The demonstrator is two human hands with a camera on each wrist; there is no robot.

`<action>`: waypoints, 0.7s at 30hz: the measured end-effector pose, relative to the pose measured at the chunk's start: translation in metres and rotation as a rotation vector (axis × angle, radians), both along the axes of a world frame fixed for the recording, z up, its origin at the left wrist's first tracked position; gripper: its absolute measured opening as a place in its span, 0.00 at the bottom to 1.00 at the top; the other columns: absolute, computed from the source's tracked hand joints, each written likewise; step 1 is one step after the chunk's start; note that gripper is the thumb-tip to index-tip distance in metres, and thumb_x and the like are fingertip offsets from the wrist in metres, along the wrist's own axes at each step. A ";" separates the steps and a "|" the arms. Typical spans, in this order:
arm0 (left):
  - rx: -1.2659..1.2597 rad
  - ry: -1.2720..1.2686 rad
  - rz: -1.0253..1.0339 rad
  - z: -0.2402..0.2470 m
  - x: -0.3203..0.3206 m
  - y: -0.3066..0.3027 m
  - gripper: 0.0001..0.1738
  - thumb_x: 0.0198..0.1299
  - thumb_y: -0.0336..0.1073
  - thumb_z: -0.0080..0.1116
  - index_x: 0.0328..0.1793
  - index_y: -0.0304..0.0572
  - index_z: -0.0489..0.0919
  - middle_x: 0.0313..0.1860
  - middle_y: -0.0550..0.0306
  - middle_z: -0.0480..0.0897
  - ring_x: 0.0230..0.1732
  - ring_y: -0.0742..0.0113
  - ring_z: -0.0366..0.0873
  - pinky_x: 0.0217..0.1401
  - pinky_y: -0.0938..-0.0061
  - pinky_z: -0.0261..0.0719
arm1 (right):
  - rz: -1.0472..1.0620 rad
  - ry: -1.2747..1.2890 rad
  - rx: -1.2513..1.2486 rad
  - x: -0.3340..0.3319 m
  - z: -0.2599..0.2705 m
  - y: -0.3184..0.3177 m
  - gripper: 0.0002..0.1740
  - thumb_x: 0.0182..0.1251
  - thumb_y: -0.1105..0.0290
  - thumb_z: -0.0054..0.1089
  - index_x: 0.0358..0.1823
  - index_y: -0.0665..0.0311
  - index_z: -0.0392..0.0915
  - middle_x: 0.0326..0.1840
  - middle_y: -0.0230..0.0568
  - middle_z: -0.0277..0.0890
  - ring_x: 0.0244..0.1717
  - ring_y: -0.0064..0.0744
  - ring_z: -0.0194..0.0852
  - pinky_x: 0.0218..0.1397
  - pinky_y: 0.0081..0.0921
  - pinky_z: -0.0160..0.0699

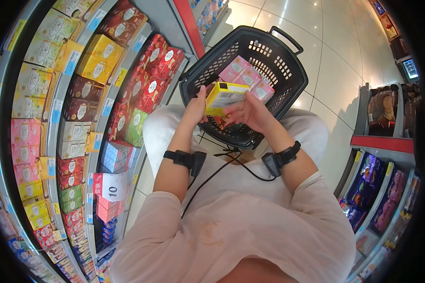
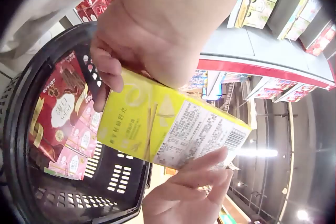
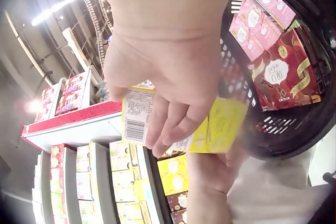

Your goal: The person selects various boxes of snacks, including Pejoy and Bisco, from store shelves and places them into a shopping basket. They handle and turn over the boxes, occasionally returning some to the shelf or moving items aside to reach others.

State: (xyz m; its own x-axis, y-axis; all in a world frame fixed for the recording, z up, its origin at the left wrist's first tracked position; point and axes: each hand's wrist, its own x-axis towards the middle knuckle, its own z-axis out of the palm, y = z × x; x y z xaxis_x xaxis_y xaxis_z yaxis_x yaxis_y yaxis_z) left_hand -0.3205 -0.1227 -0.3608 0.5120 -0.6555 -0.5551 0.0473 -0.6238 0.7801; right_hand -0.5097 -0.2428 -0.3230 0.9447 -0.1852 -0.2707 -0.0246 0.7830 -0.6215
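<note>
My left hand (image 1: 196, 108) grips one end of a yellow box of biscuit sticks (image 1: 224, 97), thumb along its edge. Across the other end, near the barcode, lie the fingers of my right hand (image 1: 256, 113), with the thumb by the corner. In the left wrist view, the box's printed label (image 2: 191, 132) faces the camera and the right fingertips overlap it. The box is held over a black shopping basket (image 1: 295, 94). Inside the basket are several pink boxes (image 1: 241, 73) and a large red box (image 3: 286, 74), mostly hidden by my hands in the head view.
Shelves of boxed snacks (image 1: 33, 85) rise close on my left, with a sale sign (image 1: 111, 187) sticking out. Bagged snacks (image 1: 366, 177) fill a shelf at the right. Tiled floor (image 1: 337, 56) lies beyond the basket, whose handle (image 1: 288, 40) stands at its far end.
</note>
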 end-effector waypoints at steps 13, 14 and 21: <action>-0.071 -0.016 0.184 -0.005 0.003 -0.002 0.30 0.67 0.58 0.50 0.59 0.38 0.75 0.30 0.55 0.83 0.18 0.72 0.76 0.17 0.81 0.69 | -0.080 0.288 0.105 0.004 -0.004 -0.012 0.32 0.73 0.37 0.35 0.60 0.55 0.70 0.40 0.42 0.82 0.34 0.27 0.79 0.40 0.22 0.76; -0.073 -0.012 0.174 -0.008 0.003 -0.002 0.30 0.67 0.58 0.50 0.59 0.38 0.75 0.30 0.55 0.83 0.18 0.72 0.76 0.17 0.81 0.69 | -0.128 0.238 0.132 0.005 -0.011 -0.010 0.26 0.73 0.43 0.40 0.59 0.53 0.70 0.46 0.42 0.79 0.39 0.28 0.78 0.42 0.24 0.76; -0.192 -0.166 -0.037 -0.035 0.004 0.003 0.30 0.65 0.50 0.57 0.66 0.36 0.69 0.38 0.57 0.82 0.33 0.72 0.79 0.30 0.80 0.74 | -0.526 0.331 0.074 0.015 -0.066 -0.019 0.11 0.71 0.61 0.53 0.51 0.48 0.65 0.47 0.34 0.74 0.39 0.27 0.73 0.43 0.26 0.75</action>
